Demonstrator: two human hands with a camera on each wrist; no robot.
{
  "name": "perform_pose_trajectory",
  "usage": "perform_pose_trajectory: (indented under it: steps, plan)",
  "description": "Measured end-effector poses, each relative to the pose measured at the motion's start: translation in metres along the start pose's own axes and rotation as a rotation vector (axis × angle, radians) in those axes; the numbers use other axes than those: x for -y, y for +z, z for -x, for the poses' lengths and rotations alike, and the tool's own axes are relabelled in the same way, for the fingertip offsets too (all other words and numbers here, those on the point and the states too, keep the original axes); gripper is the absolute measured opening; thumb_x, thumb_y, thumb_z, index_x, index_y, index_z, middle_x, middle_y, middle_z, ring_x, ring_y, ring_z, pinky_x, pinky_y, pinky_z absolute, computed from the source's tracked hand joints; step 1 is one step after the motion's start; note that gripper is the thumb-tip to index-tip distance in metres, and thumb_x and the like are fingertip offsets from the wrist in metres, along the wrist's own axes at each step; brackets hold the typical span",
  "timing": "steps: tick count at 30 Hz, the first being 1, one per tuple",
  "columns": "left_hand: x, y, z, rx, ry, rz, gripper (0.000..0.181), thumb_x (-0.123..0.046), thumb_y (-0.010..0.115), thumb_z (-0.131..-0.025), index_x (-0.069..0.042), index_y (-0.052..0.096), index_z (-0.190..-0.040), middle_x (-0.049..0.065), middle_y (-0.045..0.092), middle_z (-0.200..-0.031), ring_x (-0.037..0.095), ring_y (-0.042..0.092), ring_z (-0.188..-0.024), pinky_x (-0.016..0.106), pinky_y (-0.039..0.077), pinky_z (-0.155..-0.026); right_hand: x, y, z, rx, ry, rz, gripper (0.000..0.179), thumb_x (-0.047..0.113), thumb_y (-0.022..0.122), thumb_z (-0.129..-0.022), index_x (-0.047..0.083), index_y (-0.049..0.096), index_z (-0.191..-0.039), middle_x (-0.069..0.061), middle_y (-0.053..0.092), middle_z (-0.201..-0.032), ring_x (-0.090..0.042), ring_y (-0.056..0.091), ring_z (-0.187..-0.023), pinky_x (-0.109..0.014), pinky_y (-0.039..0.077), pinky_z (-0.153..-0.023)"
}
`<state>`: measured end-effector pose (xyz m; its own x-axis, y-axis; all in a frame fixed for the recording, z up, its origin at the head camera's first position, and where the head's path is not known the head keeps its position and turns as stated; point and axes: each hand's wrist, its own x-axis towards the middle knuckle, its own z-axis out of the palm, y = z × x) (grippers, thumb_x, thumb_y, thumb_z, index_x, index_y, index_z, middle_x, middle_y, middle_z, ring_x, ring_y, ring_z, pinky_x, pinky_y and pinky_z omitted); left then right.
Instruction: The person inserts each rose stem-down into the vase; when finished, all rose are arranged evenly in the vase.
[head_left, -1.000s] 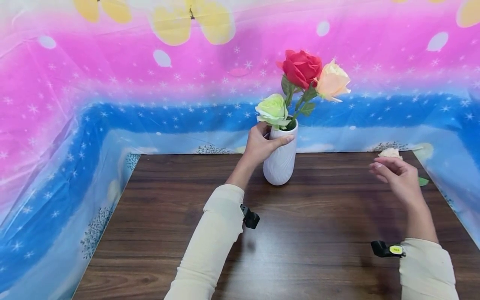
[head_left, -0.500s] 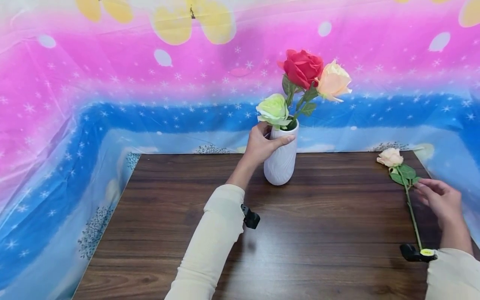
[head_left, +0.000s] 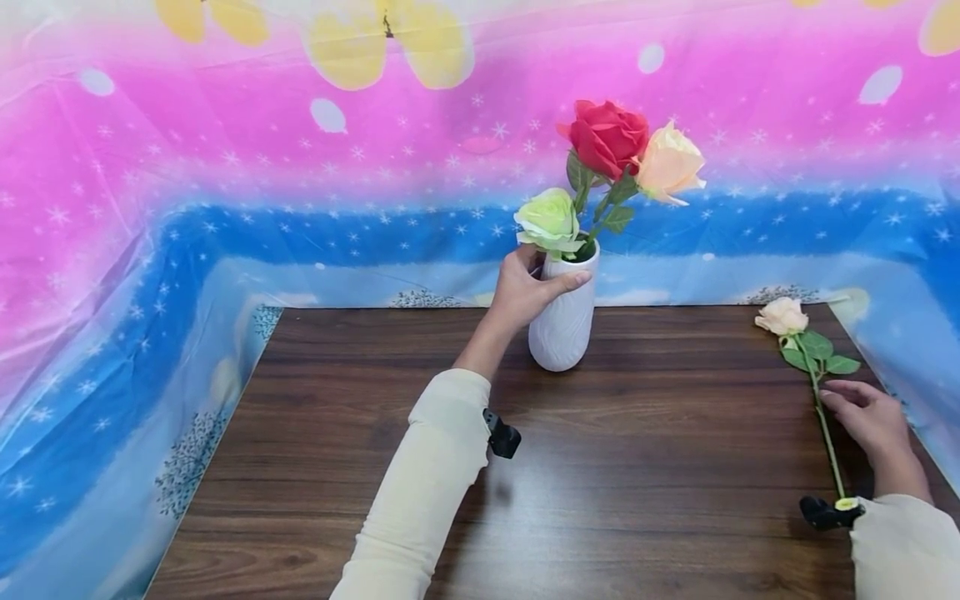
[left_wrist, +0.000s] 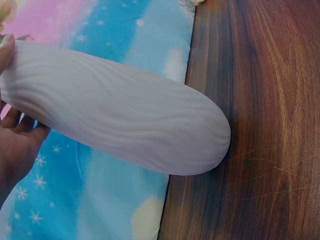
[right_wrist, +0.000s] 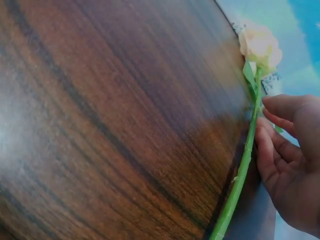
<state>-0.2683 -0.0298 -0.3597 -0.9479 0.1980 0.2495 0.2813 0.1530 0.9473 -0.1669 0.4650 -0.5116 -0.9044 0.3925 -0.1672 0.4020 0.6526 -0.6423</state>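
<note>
My left hand [head_left: 522,292] grips the white vase [head_left: 562,325] near its rim, thumb across the front. The ridged vase stands upright on the table; in the left wrist view its wall [left_wrist: 120,105] fills the middle. From it rise a red rose [head_left: 606,139], a peach rose [head_left: 667,164] and a pale green rose [head_left: 550,221]. A cream rose [head_left: 782,317] lies at the right with its green stem [head_left: 827,437] towards me. My right hand [head_left: 873,421] is beside that stem; in the right wrist view thumb and fingers are parted, fingertips right at the stem [right_wrist: 245,160].
The dark wooden table [head_left: 637,467] spans the lower part of the head view. Behind it and at both sides hangs a pink and blue patterned cloth [head_left: 375,167]. The cream rose lies close to the table's right edge.
My right hand has moved from over the cream rose to the right and nearer me, down along its stem, uncovering bloom and leaves. The left hand and vase stay put.
</note>
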Motion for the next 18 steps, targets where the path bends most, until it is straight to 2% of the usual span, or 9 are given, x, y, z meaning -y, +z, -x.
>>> perform_pose_trajectory:
  steps: [2, 4, 5, 7, 9, 13, 18]
  plan:
    - [0.000, 0.000, 0.000, 0.004, -0.003, -0.006, 0.054, -0.023, 0.083, -0.086, -0.012, 0.060, -0.133, 0.010, 0.067, -0.131, 0.023, 0.066, -0.124, 0.039, 0.056, -0.104, 0.003, 0.000, 0.000, 0.012, 0.013, 0.044, 0.057, 0.047, 0.052, -0.102, -0.003, 0.059, -0.129, -0.007, 0.068, -0.105, -0.025, 0.061, -0.096, -0.027, 0.042, -0.066]
    - [-0.001, 0.000, 0.000, 0.006, -0.007, -0.016, 0.054, -0.024, 0.083, -0.086, -0.013, 0.060, -0.134, 0.010, 0.067, -0.132, 0.023, 0.065, -0.125, 0.039, 0.056, -0.105, 0.005, 0.001, 0.000, 0.035, 0.031, 0.055, 0.065, 0.048, 0.049, -0.103, -0.008, 0.053, -0.135, -0.031, 0.054, -0.130, -0.045, 0.052, -0.112, -0.038, 0.044, -0.073]
    - [-0.001, 0.000, 0.000, 0.005, -0.009, -0.020, 0.054, -0.024, 0.083, -0.086, -0.013, 0.060, -0.134, 0.009, 0.067, -0.132, 0.022, 0.065, -0.125, 0.039, 0.055, -0.105, 0.006, 0.001, 0.000, 0.046, 0.034, 0.058, 0.067, 0.048, 0.048, -0.103, -0.009, 0.051, -0.137, -0.037, 0.045, -0.140, -0.052, 0.048, -0.118, -0.043, 0.045, -0.076]
    - [-0.001, 0.000, 0.000, 0.005, -0.011, -0.023, 0.055, -0.025, 0.083, -0.086, -0.014, 0.060, -0.134, 0.009, 0.067, -0.132, 0.022, 0.065, -0.125, 0.039, 0.055, -0.106, 0.008, 0.001, 0.000, 0.063, 0.047, 0.061, 0.069, 0.049, 0.047, -0.104, -0.011, 0.049, -0.139, -0.040, 0.039, -0.146, -0.056, 0.044, -0.122, -0.054, 0.046, -0.081]
    - [-0.001, 0.000, 0.000, 0.005, -0.014, -0.026, 0.055, -0.026, 0.084, -0.086, -0.014, 0.060, -0.134, 0.009, 0.067, -0.132, 0.022, 0.065, -0.125, 0.039, 0.055, -0.106, 0.010, 0.002, -0.001, 0.069, 0.043, 0.080, 0.069, 0.048, 0.047, -0.104, -0.011, 0.050, -0.138, -0.040, 0.039, -0.145, -0.057, 0.044, -0.122, -0.060, 0.045, -0.085]
    - [-0.001, 0.000, -0.002, 0.009, -0.006, -0.029, 0.055, -0.026, 0.083, -0.086, -0.013, 0.059, -0.135, 0.009, 0.066, -0.133, 0.022, 0.065, -0.125, 0.039, 0.055, -0.106, 0.013, 0.002, -0.003, 0.068, 0.044, 0.126, 0.066, 0.047, 0.049, -0.103, -0.011, 0.054, -0.133, -0.039, 0.045, -0.139, -0.054, 0.048, -0.115, -0.056, 0.046, -0.081]
    - [-0.001, 0.000, -0.003, 0.010, 0.012, -0.031, 0.056, -0.024, 0.083, -0.086, -0.012, 0.059, -0.135, 0.010, 0.067, -0.133, 0.024, 0.065, -0.125, 0.040, 0.055, -0.106, 0.019, 0.000, -0.003, 0.082, 0.062, 0.144, 0.069, 0.050, 0.046, -0.103, -0.012, 0.053, -0.132, -0.039, 0.046, -0.135, -0.053, 0.049, -0.112, -0.058, 0.045, -0.082]
